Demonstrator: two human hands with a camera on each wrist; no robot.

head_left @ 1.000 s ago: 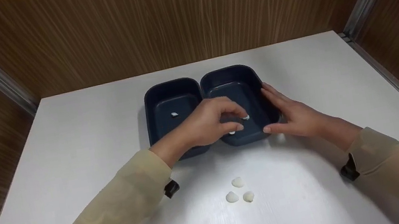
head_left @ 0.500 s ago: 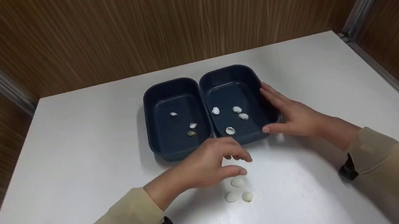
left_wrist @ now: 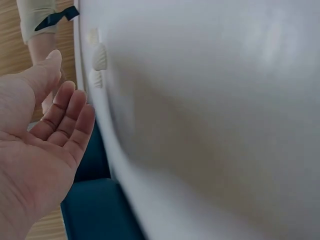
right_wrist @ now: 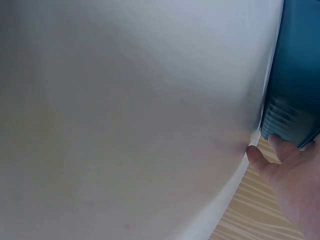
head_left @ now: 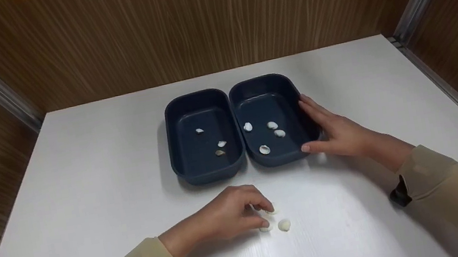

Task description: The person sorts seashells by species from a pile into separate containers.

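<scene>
My left hand (head_left: 229, 214) is low over the white table, thumb and fingers apart around two pale seashells, partly covering them. Whether it touches them I cannot tell. A third seashell (head_left: 284, 225) lies just to their right. In the left wrist view, ribbed shells (left_wrist: 100, 57) sit beyond the fingertips, with no shell in the grasp. My right hand (head_left: 339, 133) rests against the right dark blue bin (head_left: 283, 159), fingers straight along its outer side and thumb at the near corner. Several white shells (head_left: 264, 149) lie inside that bin.
The left dark blue bin (head_left: 211, 177) stands against the right one and contains three small shells (head_left: 222, 144), one of them brownish. Wood-grain panels (head_left: 211, 20) enclose the white table (head_left: 101, 168) at the back and sides.
My left hand has moved from above the right bin back toward me, down to the shells on the table, uncovering the shells in both bins. The right hand has stayed at the bin.
</scene>
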